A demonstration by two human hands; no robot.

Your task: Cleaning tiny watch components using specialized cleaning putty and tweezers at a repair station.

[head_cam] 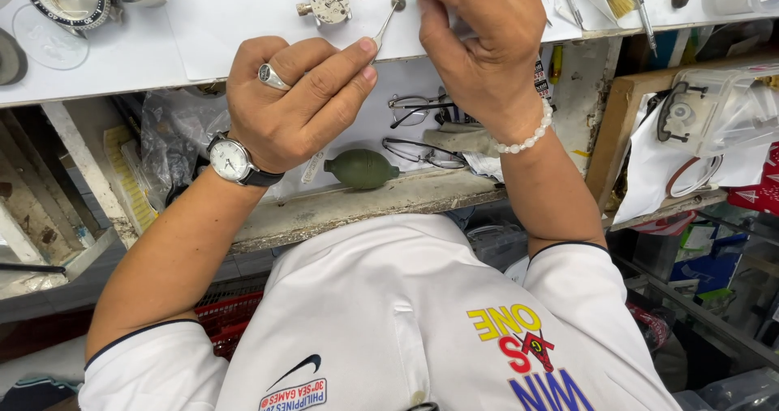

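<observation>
The left hand [296, 103] pinches tweezers [386, 23] gripping a small round part steady beside the watch movement [329, 1]; the right hand [479, 46] clenches something pale against it on the worktop [227, 13].

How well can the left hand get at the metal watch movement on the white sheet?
Probably yes. The left hand holds tweezers whose tip is close beside the watch movement on the white sheet, with nothing between them. The right hand is on the tip's far side.

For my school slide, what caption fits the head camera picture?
Left hand holds tweezers beside a watch movement on the white bench, right hand close by.
</observation>
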